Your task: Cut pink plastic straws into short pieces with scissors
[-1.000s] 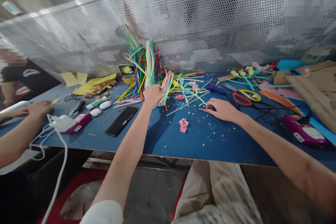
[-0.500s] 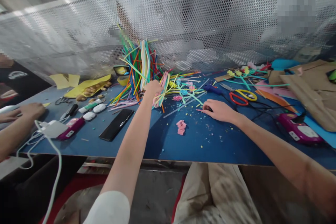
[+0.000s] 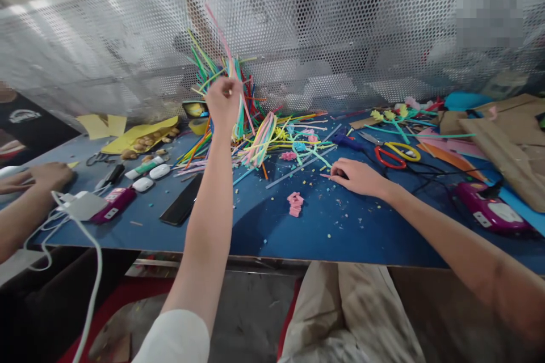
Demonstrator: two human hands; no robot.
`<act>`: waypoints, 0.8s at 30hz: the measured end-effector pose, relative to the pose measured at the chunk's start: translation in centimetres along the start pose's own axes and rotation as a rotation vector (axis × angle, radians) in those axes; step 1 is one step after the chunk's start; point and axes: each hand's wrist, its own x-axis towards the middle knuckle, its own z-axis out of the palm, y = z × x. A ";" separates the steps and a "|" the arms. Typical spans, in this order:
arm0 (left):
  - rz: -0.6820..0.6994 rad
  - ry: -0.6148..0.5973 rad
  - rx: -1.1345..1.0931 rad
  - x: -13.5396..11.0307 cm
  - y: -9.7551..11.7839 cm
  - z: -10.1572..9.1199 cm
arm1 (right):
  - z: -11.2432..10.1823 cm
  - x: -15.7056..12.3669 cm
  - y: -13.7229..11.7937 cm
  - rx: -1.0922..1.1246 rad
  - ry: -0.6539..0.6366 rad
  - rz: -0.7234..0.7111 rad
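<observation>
My left hand (image 3: 224,101) is raised over the bundle of coloured pipe cleaners (image 3: 248,88), its fingers pinched on a long pink pipe cleaner (image 3: 218,28) that slants up to the left and down to the right. My right hand (image 3: 357,176) rests on the blue table, fingers closed, with a short pink piece (image 3: 325,175) jutting from the fingertips. Something dark shows under its curled fingers; I cannot make out what. Between my arms lies a folded pink strip (image 3: 294,204). Loose pastel pipe cleaners (image 3: 260,144) and a pink fuzzy flower (image 3: 288,156) lie beyond it.
Red-and-yellow-handled scissors (image 3: 390,156), a blue glue gun (image 3: 348,140) and a purple power strip (image 3: 489,210) are at right. A black phone (image 3: 181,204) lies beside my left forearm. Another person's hand (image 3: 51,176) rests at far left. A perforated metal panel (image 3: 340,39) stands behind.
My left hand has risen from the pastel pipe cleaners and moved up and left, drawing out a pink one. My right hand has stayed in place.
</observation>
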 end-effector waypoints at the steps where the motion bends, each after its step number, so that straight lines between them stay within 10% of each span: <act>1: 0.059 0.083 -0.041 0.1 1.5 -1.1 | 0.0 0.0 0.0 -0.001 0.002 0.002; 6: 0.288 0.234 -0.205 -1.4 8.5 -4.3 | -0.3 0.0 -0.4 -0.010 0.048 -0.005; 13: 0.397 -0.384 -0.333 -8.0 14.6 1.4 | -1.4 -0.1 -2.5 0.376 0.285 0.035; 18: 0.415 -0.563 -0.420 -11.6 16.2 5.1 | -1.3 0.0 -3.7 0.699 0.379 0.010; 24: 0.426 -0.616 -0.287 -12.2 14.3 4.2 | -1.2 0.2 -2.7 0.649 0.417 0.064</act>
